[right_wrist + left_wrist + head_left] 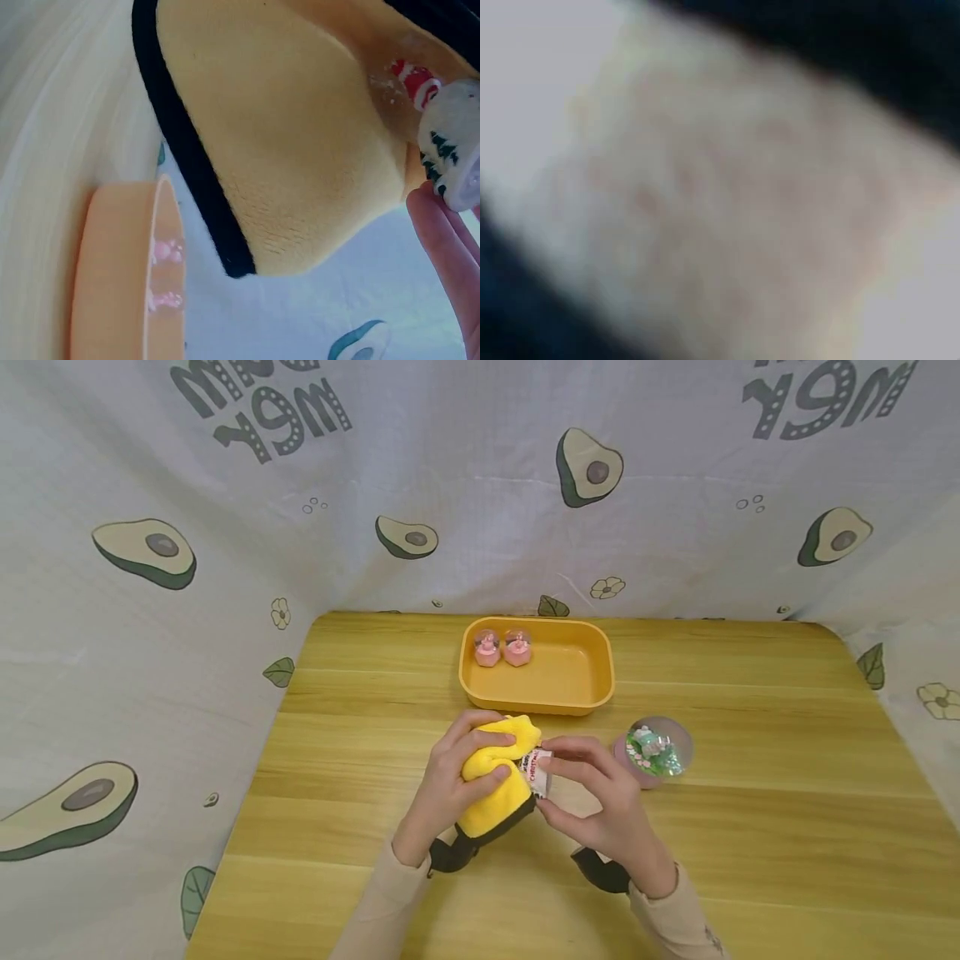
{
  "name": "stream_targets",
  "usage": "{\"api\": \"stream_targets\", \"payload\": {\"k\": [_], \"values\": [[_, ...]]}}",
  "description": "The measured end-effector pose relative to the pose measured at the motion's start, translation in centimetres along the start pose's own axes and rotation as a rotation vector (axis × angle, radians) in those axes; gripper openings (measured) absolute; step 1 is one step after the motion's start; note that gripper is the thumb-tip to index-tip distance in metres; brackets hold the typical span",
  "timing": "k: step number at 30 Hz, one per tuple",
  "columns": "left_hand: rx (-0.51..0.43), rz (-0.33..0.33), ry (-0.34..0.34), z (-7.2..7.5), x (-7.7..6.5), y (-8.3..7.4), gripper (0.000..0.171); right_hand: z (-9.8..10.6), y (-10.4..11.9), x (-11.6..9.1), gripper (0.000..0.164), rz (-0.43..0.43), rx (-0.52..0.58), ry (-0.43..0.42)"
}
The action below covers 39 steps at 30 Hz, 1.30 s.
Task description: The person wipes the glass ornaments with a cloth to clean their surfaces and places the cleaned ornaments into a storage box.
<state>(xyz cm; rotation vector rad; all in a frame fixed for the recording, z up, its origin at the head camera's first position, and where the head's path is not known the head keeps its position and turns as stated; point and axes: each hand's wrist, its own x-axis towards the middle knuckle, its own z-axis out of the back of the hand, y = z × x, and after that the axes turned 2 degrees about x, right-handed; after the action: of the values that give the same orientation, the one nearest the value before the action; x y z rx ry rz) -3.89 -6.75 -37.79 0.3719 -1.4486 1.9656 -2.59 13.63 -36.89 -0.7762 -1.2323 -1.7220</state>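
Observation:
Near the middle of the table, my left hand point(450, 777) grips a folded yellow cloth point(491, 810) with black edging, wrapped over the dome of a small Christmas snow globe. With fingers and thumb, my right hand point(611, 797) holds the snow globe's white base point(537, 772), which carries red lettering. In the right wrist view the cloth point(277, 135) hangs large, and the base point(450, 150) shows dark green tree shapes. A red-and-white figure point(416, 82) shows beside it through the clear dome. The left wrist view is only a pale blur between dark edges.
Behind the hands stands an orange tray point(536, 704), with two small pink snow globes point(487, 649) in its left part. A larger snow globe point(656, 752) with a pinkish base lies to the right of my right hand. A printed curtain point(487, 452) hangs behind the wooden table point(787, 777).

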Motion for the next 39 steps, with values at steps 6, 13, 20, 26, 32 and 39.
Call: {"api": "stream_targets", "payload": {"k": [6,13,20,26,32,39], "values": [[0.038,-0.152,0.024,0.1,0.3,0.0,0.025,0.1,0.0,-0.6,0.042,-0.206,0.148,-0.080],[0.052,-0.209,0.013,0.0,0.5,-0.1,0.029,0.1,0.8,-0.9,0.029,-0.549,0.341,-0.187],[0.066,-0.185,-0.047,0.1,0.5,0.3,0.034,0.6,0.7,-1.0,0.030,-0.634,0.471,-0.340],[0.051,-0.135,-0.073,0.4,0.1,0.7,0.038,1.4,0.6,-0.9,0.029,-0.695,0.740,-0.432],[0.034,-0.102,-0.075,0.3,-0.1,0.7,0.041,1.8,1.0,-0.6,0.043,-0.705,0.913,-0.341],[0.027,-0.098,-0.085,0.1,-0.2,0.6,0.042,2.1,1.3,-0.3,0.050,-0.684,0.893,-0.305]]}}
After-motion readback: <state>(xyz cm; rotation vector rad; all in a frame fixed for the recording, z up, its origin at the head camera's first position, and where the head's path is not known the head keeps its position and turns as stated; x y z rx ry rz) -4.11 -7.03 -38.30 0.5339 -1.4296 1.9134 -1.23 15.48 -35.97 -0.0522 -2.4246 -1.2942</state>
